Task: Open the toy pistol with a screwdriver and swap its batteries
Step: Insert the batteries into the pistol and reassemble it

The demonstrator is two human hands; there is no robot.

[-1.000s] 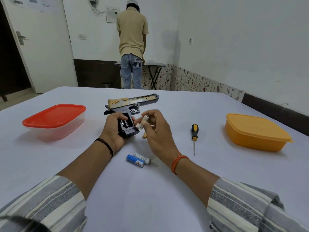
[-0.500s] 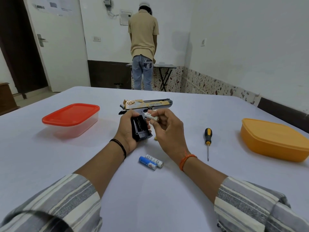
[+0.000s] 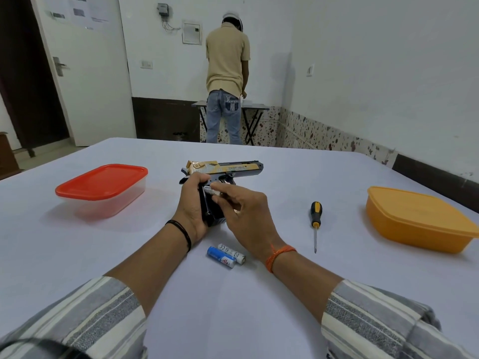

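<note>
Gold-and-black toy pistol (image 3: 228, 169) upright in left grip (image 3: 193, 203), battery (image 3: 211, 190) in right grip (image 3: 246, 216), two batteries (image 3: 226, 256) below, screwdriver (image 3: 315, 221) right.

On the table (image 3: 77, 255) before you, your left hand (image 3: 193, 206) and right hand (image 3: 245, 216) hold the toy pistol (image 3: 225, 171) at the middle, two batteries (image 3: 226, 255) lie just in front of them, the screwdriver (image 3: 315, 221) to their right, one lidded box (image 3: 102, 189) far left, another lidded box (image 3: 417, 218) far right.
</note>
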